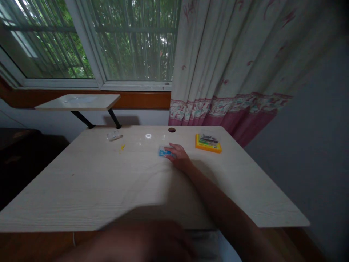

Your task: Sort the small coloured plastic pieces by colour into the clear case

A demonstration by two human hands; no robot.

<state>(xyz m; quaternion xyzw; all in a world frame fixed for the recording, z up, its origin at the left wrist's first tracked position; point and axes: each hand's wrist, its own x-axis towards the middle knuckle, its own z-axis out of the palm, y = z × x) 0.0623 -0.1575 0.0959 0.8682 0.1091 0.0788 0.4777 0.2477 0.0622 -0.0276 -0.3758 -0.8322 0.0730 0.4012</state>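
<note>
The person's right grip [178, 154] is over the middle of the tabletop [109, 189], its fingers and thumb around the right part of a blue-and-clear packet [163, 151]. It seems to be pinching the packet between thumb and fingers, though how firmly cannot be told. The rest of the packet shows just left of the fingertips. The left grip [160, 240] hangs nearer the body, below and to the left of the right one; it is too blurred to tell whether it is spread or pressed together, and nothing can be made out in it.

To the right of the right grip, and slightly beyond it, a clear packet with dark contents [208, 138] rests on a yellow box [200, 146]. Well apart on the other side are yellow scraps [122, 147] and, farther back, a small white item [113, 135]. A round hole [171, 130] lies directly beyond the grip.

As for progress, contact with the blue-and-clear packet looks done, while any lift is not evident: it appears to be at the tabletop's surface. The pair on the right is already stacked; the scraps and the white item lie loose, untouched by either grip.
</note>
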